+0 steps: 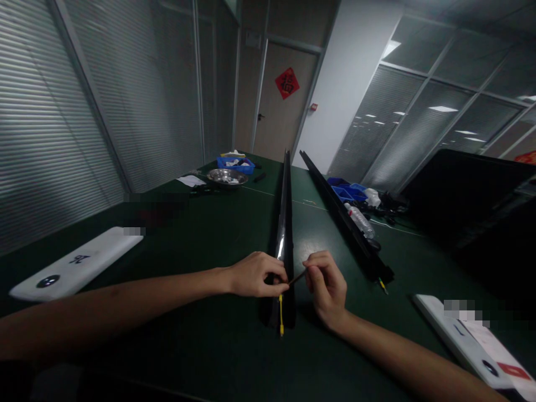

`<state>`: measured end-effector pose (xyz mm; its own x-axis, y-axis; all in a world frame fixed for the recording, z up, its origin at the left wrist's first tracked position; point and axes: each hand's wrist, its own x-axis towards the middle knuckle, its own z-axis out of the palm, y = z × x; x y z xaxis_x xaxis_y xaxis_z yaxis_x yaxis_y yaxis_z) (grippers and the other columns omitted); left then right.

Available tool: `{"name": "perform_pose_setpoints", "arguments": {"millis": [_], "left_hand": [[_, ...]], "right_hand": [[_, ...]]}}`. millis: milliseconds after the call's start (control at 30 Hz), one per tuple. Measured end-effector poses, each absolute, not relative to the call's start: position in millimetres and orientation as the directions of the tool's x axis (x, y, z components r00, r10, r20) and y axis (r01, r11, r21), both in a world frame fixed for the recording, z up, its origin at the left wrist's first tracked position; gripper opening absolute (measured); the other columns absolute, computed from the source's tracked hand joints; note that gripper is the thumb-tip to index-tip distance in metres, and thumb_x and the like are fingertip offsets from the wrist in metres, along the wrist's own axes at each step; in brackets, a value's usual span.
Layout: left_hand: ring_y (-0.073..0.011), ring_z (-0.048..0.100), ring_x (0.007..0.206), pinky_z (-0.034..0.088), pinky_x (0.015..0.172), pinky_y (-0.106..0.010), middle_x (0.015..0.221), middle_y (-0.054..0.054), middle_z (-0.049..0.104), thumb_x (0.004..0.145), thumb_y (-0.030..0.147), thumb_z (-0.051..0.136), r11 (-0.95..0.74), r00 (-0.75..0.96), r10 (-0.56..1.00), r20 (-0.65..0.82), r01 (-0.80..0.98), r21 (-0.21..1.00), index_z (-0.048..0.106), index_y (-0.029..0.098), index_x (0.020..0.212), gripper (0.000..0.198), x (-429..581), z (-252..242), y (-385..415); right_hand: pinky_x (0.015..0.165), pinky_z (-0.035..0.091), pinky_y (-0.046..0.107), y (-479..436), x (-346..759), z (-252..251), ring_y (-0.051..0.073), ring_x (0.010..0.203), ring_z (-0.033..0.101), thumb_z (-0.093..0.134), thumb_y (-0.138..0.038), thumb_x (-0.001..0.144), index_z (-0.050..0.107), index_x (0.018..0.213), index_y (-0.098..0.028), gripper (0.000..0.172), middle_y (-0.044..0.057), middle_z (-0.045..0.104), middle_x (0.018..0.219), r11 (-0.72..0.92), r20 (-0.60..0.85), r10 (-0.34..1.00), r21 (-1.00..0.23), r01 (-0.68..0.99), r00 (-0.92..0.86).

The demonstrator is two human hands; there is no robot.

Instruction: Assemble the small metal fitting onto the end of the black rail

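Observation:
A thin dark strip (298,276) stretches slantwise between my two hands; its exact kind is too small to tell. My left hand (255,274) is closed, thumb and fingertips pinching the strip's lower left end above the near part of a long black rail (283,218). Right of the rail, my right hand (327,286) is closed in a pinch on the strip's upper end. From the rail's near end a short yellow cable (281,315) with a small connector sticks out toward me, just below my left fingertips.
A second black rail (343,215) with a yellow connector (382,286) lies to the right, beside a plastic bottle (359,220) and blue bins (349,191). White devices (77,262) flank both sides. A metal bowl (227,177) and blue tray (235,164) stand farther back on the green table (201,234).

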<state>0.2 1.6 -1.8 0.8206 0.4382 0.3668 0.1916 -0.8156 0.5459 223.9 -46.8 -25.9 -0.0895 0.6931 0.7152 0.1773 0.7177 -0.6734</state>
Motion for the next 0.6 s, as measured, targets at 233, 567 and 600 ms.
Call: {"name": "perform_pose_setpoints", "arguments": {"millis": [233, 567, 600], "left_hand": [[-0.0083, 0.054, 0.059, 0.037, 0.054, -0.019, 0.081, 0.000, 0.066, 0.097, 0.026, 0.066, -0.825, 0.826, 0.428, 0.367, 0.190, 0.532, 0.079, 0.016, 0.095, 0.015, -1.3, -1.4, 1.1], [-0.0089, 0.055, 0.062, 0.039, 0.057, -0.019, 0.087, -0.002, 0.067, 0.098, 0.025, 0.065, -0.811, 0.823, 0.439, 0.361, 0.190, 0.553, 0.079, 0.016, 0.097, 0.016, -1.2, -0.4, 0.9], [-0.0090, 0.055, 0.062, 0.039, 0.057, -0.019, 0.087, -0.002, 0.067, 0.098, 0.025, 0.065, -0.809, 0.822, 0.442, 0.358, 0.194, 0.554, 0.079, 0.016, 0.096, 0.016, -1.1, -0.2, 0.9]], "right_hand": [[0.053, 0.044, 0.027, -47.7, 222.9, -23.1, 0.014, 0.065, 0.055, 0.055, -0.020, 0.105, 0.068, 0.100, -0.021, 0.014, 0.005, 0.059, 0.094, 0.726, 0.724, 0.684, -0.662, 0.188, -0.091], [0.055, 0.045, 0.028, -47.8, 223.2, -22.7, 0.013, 0.064, 0.055, 0.056, -0.021, 0.105, 0.069, 0.104, -0.022, 0.014, 0.004, 0.058, 0.093, 0.715, 0.714, 0.695, -0.676, 0.180, -0.080], [0.054, 0.044, 0.028, -47.6, 223.2, -22.8, 0.013, 0.063, 0.055, 0.055, -0.021, 0.106, 0.069, 0.105, -0.022, 0.014, 0.004, 0.057, 0.093, 0.711, 0.710, 0.700, -0.681, 0.177, -0.080]]}}
